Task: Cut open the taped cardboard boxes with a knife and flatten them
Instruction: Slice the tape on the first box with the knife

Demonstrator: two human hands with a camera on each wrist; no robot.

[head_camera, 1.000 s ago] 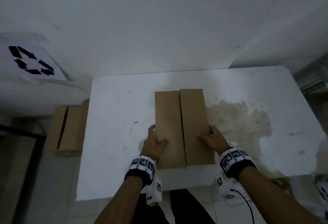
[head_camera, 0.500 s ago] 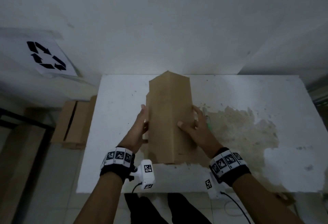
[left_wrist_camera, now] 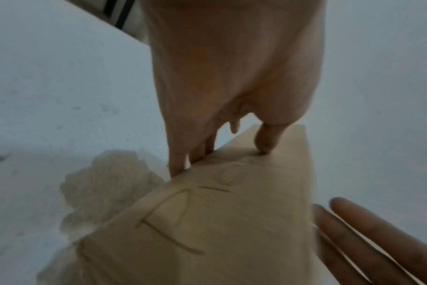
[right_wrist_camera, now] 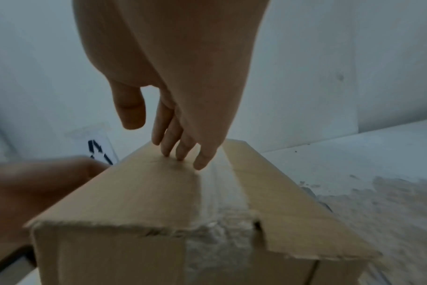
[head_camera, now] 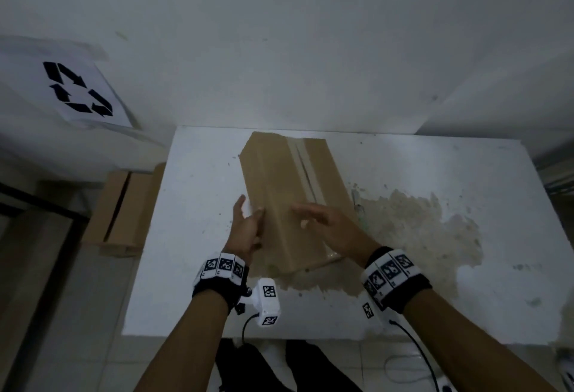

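Note:
A brown cardboard box (head_camera: 279,193) lies lengthwise on the white table (head_camera: 450,168), rolled onto one edge, with a clear taped seam (head_camera: 306,171) on its upper right face. My left hand (head_camera: 248,224) grips the box's left corner edge, thumb on one face and fingers down the other (left_wrist_camera: 219,154). My right hand (head_camera: 323,224) rests on top with straight fingers, fingertips touching the cardboard beside the tape (right_wrist_camera: 217,192). The near end of the box (right_wrist_camera: 159,250) is torn and tape-covered. A thin greenish object (head_camera: 362,217), too blurred to identify, lies just right of the box.
More brown cardboard (head_camera: 124,211) sits on the floor against the table's left side. A recycling sign (head_camera: 77,90) hangs on the wall at left. The table has a worn brown patch (head_camera: 419,230) right of the box. The wall is close behind.
The box went from lying flat with its open seam up, to being stood up and turned by both hands, to lying tilted with the taped side up. My right hand moved onto its top.

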